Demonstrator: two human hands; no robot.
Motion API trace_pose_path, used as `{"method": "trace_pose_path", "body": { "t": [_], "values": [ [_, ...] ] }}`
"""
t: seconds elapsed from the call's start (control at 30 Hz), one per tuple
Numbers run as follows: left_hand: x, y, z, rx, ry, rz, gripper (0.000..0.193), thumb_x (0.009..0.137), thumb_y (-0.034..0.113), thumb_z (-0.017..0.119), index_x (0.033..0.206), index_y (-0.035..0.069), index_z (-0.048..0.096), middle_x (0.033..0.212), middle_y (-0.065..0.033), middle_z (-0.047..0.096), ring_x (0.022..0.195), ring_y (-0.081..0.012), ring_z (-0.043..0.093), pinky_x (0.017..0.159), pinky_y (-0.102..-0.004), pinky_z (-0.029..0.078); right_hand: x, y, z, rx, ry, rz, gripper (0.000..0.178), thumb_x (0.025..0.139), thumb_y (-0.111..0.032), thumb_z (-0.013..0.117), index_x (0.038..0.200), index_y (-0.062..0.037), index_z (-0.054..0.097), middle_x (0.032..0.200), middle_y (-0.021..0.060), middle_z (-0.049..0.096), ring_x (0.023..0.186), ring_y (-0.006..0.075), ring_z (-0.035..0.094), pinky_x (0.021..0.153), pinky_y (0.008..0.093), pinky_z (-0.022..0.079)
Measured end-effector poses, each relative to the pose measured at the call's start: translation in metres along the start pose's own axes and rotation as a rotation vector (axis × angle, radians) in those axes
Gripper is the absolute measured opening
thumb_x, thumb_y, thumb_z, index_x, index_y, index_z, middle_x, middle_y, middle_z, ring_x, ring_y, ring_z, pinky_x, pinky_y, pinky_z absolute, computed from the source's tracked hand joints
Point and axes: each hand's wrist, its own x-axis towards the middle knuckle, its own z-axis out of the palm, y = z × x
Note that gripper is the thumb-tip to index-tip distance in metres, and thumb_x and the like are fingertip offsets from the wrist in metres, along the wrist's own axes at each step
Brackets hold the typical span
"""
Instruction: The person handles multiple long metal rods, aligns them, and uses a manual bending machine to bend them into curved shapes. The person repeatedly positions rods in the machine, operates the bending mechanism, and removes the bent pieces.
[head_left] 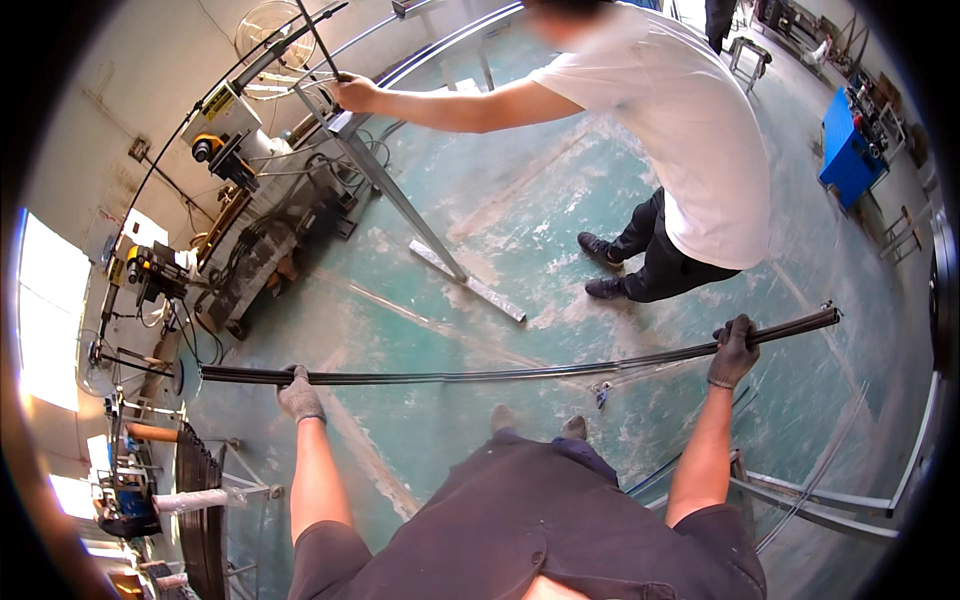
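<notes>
I hold a long dark metal strip (pixel 520 373) level across my front, above the green floor. My left hand (pixel 299 395), in a grey glove, grips it near its left end. In a dark grey glove, my right hand (pixel 734 350) grips it near the right end, which juts out past the fist. The strip sags a little in the middle. My feet (pixel 535 424) show just below it.
A person in a white shirt (pixel 690 130) stands ahead, one hand (pixel 355 92) on a metal stand (pixel 400 200) with a flat foot. Machines (pixel 240 230) line the left wall. Curved metal rails (pixel 830 500) lie at lower right. A blue cabinet (pixel 848 150) stands far right.
</notes>
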Motion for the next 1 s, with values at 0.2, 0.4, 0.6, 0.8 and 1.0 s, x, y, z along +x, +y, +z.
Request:
{"method": "trace_pose_path", "body": {
  "t": [0.2, 0.4, 0.6, 0.8, 1.0],
  "values": [
    [0.001, -0.015, -0.007, -0.004, 0.029, -0.036, 0.005, 0.091, 0.003, 0.076, 0.095, 0.006, 0.073, 0.088, -0.0013, 0.069, 0.082, -0.0161, 0.063, 0.078, -0.0315, 0.052, -0.002, 0.002, -0.002, 0.000, 0.035, 0.017, 0.035, 0.106, -0.025, 0.063, 0.078, -0.0083, 0.051, 0.069, -0.0021, 0.046, 0.053, 0.0070, 0.039, 0.060, 0.0301, 0.045],
    [0.005, -0.029, -0.007, 0.014, 0.057, -0.038, 0.005, 0.090, 0.006, 0.078, 0.095, 0.007, 0.075, 0.087, -0.0014, 0.070, 0.080, -0.0155, 0.064, 0.076, -0.0311, 0.052, -0.006, 0.001, -0.005, -0.009, 0.031, 0.002, 0.036, 0.106, -0.026, 0.063, 0.077, -0.0081, 0.051, 0.067, -0.0023, 0.045, 0.052, 0.0070, 0.038, 0.059, 0.0294, 0.044],
    [0.003, -0.026, -0.003, 0.021, 0.050, -0.041, 0.005, 0.090, 0.006, 0.078, 0.094, 0.007, 0.076, 0.087, -0.0013, 0.070, 0.080, -0.0159, 0.064, 0.076, -0.0313, 0.051, -0.006, 0.001, -0.006, -0.036, 0.031, -0.009, 0.038, 0.106, -0.030, 0.064, 0.077, -0.0076, 0.053, 0.066, -0.0024, 0.045, 0.052, 0.0073, 0.039, 0.058, 0.0288, 0.043],
    [0.000, -0.023, -0.003, 0.063, 0.045, -0.029, 0.005, 0.090, 0.006, 0.078, 0.094, 0.007, 0.075, 0.087, -0.0021, 0.070, 0.081, -0.0164, 0.064, 0.076, -0.0315, 0.051, -0.007, 0.001, -0.006, -0.049, 0.047, -0.014, 0.039, 0.106, -0.030, 0.064, 0.077, -0.0074, 0.053, 0.066, -0.0022, 0.045, 0.053, 0.0072, 0.039, 0.057, 0.0287, 0.043],
    [0.000, -0.021, -0.003, 0.027, 0.031, -0.040, 0.004, 0.091, 0.007, 0.077, 0.095, 0.007, 0.075, 0.087, -0.0029, 0.071, 0.081, -0.0166, 0.065, 0.076, -0.0317, 0.052, -0.008, 0.001, -0.006, -0.052, 0.044, -0.020, 0.039, 0.106, -0.031, 0.064, 0.077, -0.0075, 0.052, 0.067, -0.0024, 0.044, 0.053, 0.0072, 0.038, 0.058, 0.0293, 0.042]
  ]
}}
